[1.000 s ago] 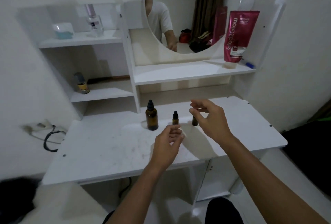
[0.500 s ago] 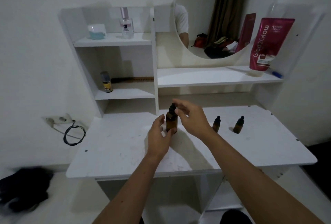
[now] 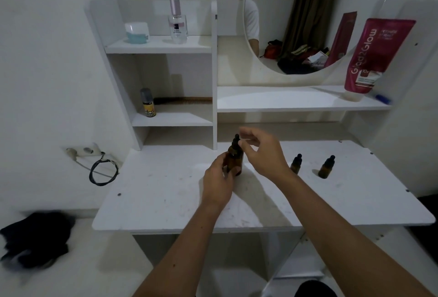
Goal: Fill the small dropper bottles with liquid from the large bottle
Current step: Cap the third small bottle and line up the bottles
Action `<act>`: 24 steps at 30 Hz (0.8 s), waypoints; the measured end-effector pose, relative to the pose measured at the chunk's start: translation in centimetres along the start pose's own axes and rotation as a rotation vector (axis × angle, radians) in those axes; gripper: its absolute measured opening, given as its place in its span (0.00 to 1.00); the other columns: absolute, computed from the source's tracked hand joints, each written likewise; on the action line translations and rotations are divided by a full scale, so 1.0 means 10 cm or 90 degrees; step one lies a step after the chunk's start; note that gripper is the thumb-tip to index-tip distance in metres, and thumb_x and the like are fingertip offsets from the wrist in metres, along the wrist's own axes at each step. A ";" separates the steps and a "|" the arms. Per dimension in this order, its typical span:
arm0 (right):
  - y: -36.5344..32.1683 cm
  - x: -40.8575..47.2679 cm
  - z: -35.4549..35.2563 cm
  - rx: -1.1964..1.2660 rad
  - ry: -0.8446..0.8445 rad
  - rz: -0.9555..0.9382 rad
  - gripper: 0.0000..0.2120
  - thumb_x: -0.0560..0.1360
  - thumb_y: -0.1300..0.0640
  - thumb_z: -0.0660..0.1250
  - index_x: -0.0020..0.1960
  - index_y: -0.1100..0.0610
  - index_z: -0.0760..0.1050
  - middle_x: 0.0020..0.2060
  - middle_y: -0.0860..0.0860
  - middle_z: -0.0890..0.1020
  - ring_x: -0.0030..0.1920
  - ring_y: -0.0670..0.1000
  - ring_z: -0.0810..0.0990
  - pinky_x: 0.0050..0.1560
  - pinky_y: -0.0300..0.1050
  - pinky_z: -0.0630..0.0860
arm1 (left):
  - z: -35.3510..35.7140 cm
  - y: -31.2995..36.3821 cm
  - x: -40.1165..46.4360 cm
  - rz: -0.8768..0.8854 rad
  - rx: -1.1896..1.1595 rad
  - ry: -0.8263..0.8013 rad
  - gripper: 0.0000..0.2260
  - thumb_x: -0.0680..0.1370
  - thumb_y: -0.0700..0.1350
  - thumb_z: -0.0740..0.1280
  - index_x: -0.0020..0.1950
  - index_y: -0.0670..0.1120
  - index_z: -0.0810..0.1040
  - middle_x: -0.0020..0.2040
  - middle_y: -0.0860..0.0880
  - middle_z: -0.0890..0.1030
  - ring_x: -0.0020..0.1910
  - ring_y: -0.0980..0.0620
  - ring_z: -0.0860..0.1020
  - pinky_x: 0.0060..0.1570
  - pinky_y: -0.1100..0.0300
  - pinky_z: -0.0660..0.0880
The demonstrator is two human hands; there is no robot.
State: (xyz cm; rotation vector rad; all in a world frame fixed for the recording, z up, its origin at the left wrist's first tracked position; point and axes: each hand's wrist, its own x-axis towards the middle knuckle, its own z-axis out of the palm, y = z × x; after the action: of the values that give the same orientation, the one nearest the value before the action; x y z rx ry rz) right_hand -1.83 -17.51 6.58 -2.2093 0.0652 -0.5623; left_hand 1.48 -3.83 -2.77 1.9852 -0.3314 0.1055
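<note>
The large amber bottle (image 3: 234, 157) with a black dropper cap stands upright on the white tabletop (image 3: 166, 192). My left hand (image 3: 219, 181) wraps around its lower body from the front left. My right hand (image 3: 263, 152) hovers at the cap's right side, fingers curled and apart; whether they touch the cap I cannot tell. Two small amber dropper bottles with black caps stand to the right: one (image 3: 295, 164) just past my right wrist, the other (image 3: 326, 167) farther right.
Behind the table, a shelf unit holds a small yellow-labelled bottle (image 3: 147, 103), a perfume bottle (image 3: 177, 25) and a jar (image 3: 137, 32). A pink tube (image 3: 372, 57) leans by the round mirror (image 3: 308, 19). A wall socket with cable (image 3: 94, 161) is left; dark cloth (image 3: 35, 237) lies on the floor.
My view swung left, then held. Both hands moved from the small bottles to the large bottle; my left hand has closed around its body and my right hand now sits at its cap.
</note>
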 end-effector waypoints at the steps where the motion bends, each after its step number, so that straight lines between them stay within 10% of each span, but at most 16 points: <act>1: 0.00 0.01 0.00 -0.001 -0.009 -0.002 0.15 0.80 0.60 0.71 0.67 0.55 0.80 0.55 0.47 0.85 0.54 0.44 0.83 0.61 0.40 0.81 | 0.00 -0.01 0.00 -0.002 0.004 0.001 0.19 0.81 0.45 0.69 0.72 0.52 0.75 0.64 0.57 0.81 0.57 0.63 0.75 0.58 0.75 0.67; 17: 0.01 0.03 0.00 -0.035 0.042 0.040 0.07 0.75 0.52 0.77 0.50 0.53 0.82 0.42 0.44 0.85 0.43 0.41 0.83 0.46 0.34 0.80 | 0.01 0.02 0.02 -0.008 0.001 -0.001 0.18 0.81 0.45 0.70 0.72 0.51 0.75 0.65 0.54 0.81 0.57 0.62 0.74 0.60 0.67 0.68; 24: 0.04 0.06 -0.01 0.037 -0.059 0.056 0.11 0.79 0.63 0.73 0.60 0.55 0.84 0.48 0.45 0.85 0.50 0.41 0.84 0.52 0.28 0.76 | 0.02 -0.01 0.01 -0.005 0.006 0.004 0.19 0.81 0.45 0.70 0.72 0.52 0.74 0.64 0.56 0.80 0.56 0.63 0.74 0.59 0.69 0.69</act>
State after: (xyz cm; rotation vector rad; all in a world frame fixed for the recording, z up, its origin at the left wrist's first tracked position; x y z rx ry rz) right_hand -1.25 -17.96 6.61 -2.1613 0.0961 -0.4070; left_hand 1.60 -4.01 -2.97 1.9944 -0.3193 0.1092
